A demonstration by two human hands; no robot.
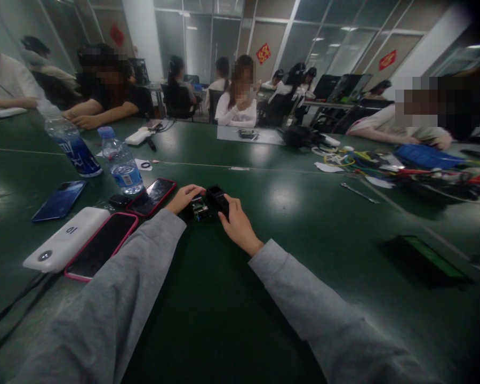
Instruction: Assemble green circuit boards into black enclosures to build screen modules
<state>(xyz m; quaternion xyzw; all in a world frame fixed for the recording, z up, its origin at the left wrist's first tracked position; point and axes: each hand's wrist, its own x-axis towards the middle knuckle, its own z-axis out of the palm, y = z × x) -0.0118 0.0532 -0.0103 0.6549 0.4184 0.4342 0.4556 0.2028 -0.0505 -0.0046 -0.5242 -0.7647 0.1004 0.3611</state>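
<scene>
My left hand (186,197) has its fingers curled along the left and far side of a small circuit board (200,209), which shows metal ports and seems to sit in a dark shell. Just to the right of the board, my right hand (240,225) grips a small black plastic case (216,197) with a rectangular recess in it, thumb on the near side. The case is tilted, its left edge close to the board. Both hands are low over the green tabletop (224,298). My left fingertips are partly hidden.
Left of my arm lie a white power bank (70,240), red-edged phones (104,248), a blue phone (60,200) and a water bottle (122,162). To the right are a wrench (359,193), a dark green-faced panel (432,258) and tangled cables (344,157). People sit across the table.
</scene>
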